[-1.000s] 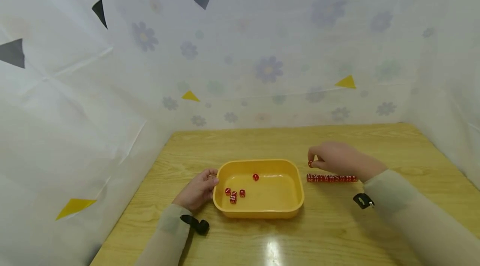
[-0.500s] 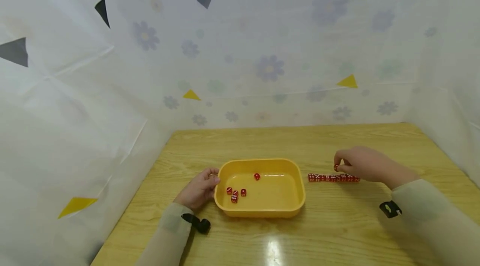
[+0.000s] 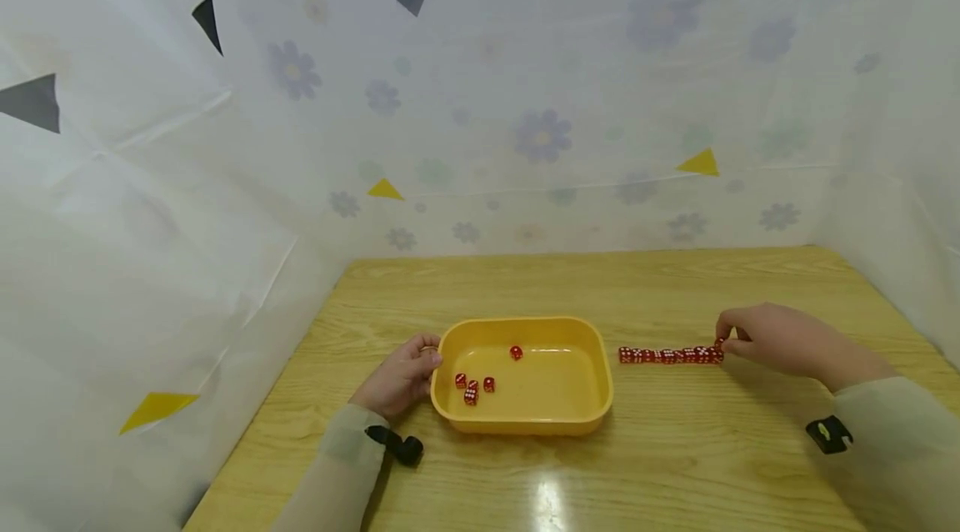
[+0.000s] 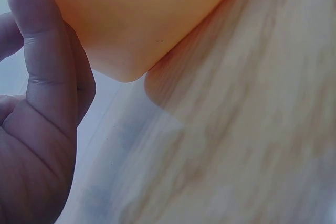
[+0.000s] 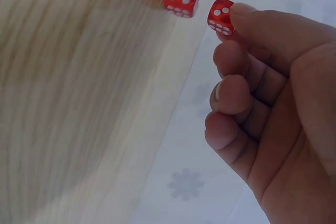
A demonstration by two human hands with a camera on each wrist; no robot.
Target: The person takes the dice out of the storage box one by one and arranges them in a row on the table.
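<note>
Red die (image 5: 220, 16) pinched at the fingertips of the right hand (image 3: 780, 340), thumb on top and the remaining fingers curled under it; in the right wrist view it sits just beside the end die of the row, a narrow gap showing between the two. In the head view the held die is at the right end of the row of dice (image 3: 670, 355), which lies in a straight line on the bench (image 3: 675, 449), running left to right, to the right of the tray and apart from it.

Yellow tray (image 3: 592, 399) stands near the middle of the bench. Inside: one single die (image 3: 516, 353) toward the far wall, and a cluster of three dice (image 3: 472, 388) near the left wall, close together; whether they touch cannot be told.

Left hand (image 3: 397, 378) at the tray's left end, fingers curled against its outer wall and rim; the left wrist view shows a finger lying along the tray's corner.

Between right hand and tray: only the row and bare bench. Black wrist units on both sleeves. White flowered sheeting with dark and yellow triangles encloses the bench on three sides
</note>
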